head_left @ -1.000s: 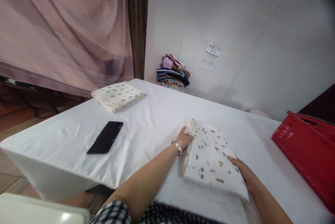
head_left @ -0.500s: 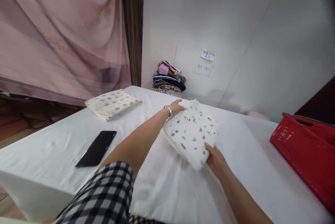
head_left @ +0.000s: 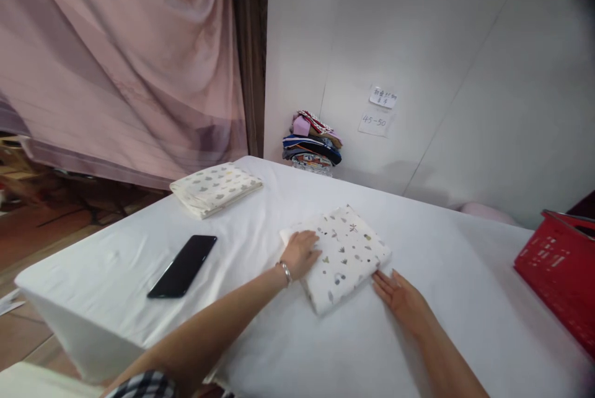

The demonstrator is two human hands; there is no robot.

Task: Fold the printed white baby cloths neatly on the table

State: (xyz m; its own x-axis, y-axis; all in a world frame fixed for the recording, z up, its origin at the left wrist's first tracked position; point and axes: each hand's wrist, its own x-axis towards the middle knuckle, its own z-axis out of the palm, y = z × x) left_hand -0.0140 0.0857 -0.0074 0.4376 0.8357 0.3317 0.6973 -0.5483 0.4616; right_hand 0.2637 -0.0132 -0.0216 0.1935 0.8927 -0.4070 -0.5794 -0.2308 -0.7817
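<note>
Over the white-draped table [head_left: 446, 274], largest first: a red plastic basket [head_left: 555, 277] stands at the right edge; a folded cotton cloth with plant prints [head_left: 348, 255] lies mid-surface, between far and near edges; a grey-motif folded cloth [head_left: 218, 187] sits by the far left corner. The left hand [head_left: 301, 253] rests flat on the printed cloth's left side, pinching nothing; the right hand [head_left: 404, 302] has straight fingers at its near right edge, whether tucked under I cannot tell. It looks light, soft, liable to unfold; gripping all layers at opposite folded edges seems safest. Smaller, a black smartphone [head_left: 183, 266] lies toward the left edge
</note>
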